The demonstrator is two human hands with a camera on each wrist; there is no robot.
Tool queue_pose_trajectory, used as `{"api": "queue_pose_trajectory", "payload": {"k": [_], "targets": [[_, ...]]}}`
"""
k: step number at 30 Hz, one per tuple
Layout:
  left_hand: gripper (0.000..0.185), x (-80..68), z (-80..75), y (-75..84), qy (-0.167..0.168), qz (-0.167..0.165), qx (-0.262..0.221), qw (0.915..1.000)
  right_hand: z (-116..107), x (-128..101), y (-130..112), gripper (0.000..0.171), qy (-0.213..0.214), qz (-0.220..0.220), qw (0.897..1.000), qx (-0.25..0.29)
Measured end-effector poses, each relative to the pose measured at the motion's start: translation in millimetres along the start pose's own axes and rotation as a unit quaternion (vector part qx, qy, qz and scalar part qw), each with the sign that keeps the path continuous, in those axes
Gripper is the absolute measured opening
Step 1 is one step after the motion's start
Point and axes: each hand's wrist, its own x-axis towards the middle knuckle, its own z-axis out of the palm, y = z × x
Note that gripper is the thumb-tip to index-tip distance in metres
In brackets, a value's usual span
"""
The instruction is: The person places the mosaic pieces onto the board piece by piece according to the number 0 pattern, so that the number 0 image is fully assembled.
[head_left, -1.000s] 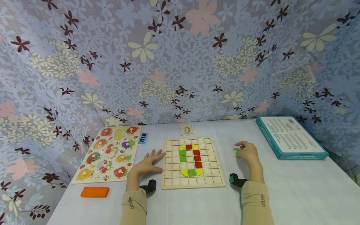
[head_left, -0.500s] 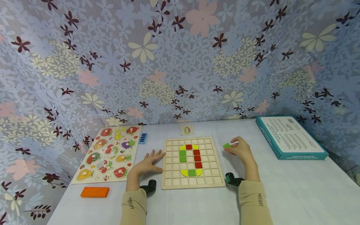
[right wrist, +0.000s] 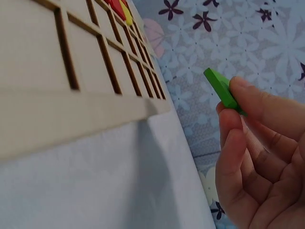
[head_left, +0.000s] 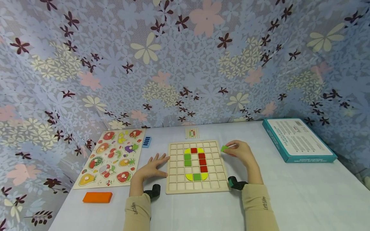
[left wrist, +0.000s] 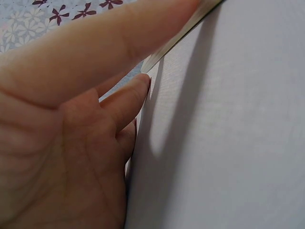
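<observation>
Fingertips of the right hand (head_left: 242,153) pinch a green tile (head_left: 224,148) just off the grid board (head_left: 219,179) at its two o'clock corner; the board's empty cells lie toward nine o'clock. Left hand (head_left: 150,168) rests flat, fingers spread, against the board's opposite edge.

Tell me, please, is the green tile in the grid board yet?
Out: right hand pinches the green tile beside the grid board.

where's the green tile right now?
Head view: the green tile is pinched in the right hand, held just off the upper right edge of the wooden grid board, left of the teal box.
</observation>
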Motion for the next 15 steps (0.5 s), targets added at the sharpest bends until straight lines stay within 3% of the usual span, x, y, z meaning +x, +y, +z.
{"api": "queue_pose_trajectory", "payload": {"k": [15], "targets": [[0.081, 0.3, -0.7, 0.4, -0.003, 0.001, -0.002, 1.0000, 29.5, 1.6, -15.1, 0.030, -0.033, -0.026, 0.999, 0.008]]}}
